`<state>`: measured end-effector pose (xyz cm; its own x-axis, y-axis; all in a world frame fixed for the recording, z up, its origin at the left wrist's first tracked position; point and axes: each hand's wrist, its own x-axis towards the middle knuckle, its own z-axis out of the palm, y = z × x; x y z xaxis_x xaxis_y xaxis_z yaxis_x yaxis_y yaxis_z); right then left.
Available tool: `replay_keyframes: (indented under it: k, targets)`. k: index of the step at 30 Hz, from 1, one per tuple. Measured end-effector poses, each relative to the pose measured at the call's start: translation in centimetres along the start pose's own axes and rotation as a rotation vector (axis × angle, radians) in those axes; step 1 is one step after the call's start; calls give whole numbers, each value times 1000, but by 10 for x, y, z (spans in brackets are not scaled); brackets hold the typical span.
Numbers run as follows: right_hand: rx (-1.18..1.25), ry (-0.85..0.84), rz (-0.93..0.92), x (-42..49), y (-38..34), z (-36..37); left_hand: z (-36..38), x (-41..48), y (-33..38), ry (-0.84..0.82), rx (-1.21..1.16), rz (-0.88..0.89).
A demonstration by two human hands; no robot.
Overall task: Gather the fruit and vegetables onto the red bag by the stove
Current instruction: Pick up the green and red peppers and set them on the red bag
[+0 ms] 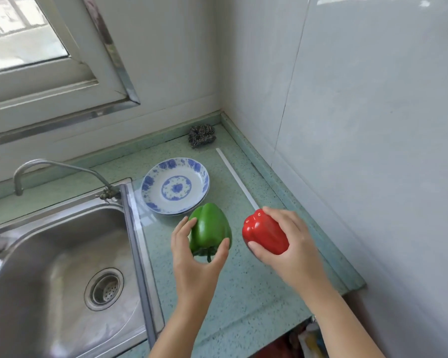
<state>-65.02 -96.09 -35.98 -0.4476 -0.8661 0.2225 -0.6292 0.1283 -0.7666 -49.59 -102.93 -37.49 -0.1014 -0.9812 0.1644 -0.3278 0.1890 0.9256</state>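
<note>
A green bell pepper (210, 228) lies in the grip of my left hand (195, 264), thumb and fingers wrapped around its stem end, just above the green speckled counter (246, 288). My right hand (292, 244) is closed over a red bell pepper (264, 233), held a little to the right of the green one. The two peppers are apart and do not touch. No red bag and no stove appear in this view.
A stack of blue-and-white plates (176, 187) sits just behind the green pepper. A steel sink (55, 267) with a tap (60, 171) fills the left. A metal scourer (201, 136) lies in the far corner. Tiled walls close in at the back and right.
</note>
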Motion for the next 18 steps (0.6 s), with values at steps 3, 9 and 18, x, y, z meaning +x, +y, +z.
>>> replay_keyframes:
  k: [3, 9, 18]
  targets:
    - [22, 12, -20, -10, -17, 2, -24, -18, 0, 24, -7, -2]
    - [41, -5, -98, -41, -50, 14, -66, -56, -3, 62, -9, -8]
    - [92, -106, -213, -110, -95, 23, -128, -134, 1, 263, -91, -49]
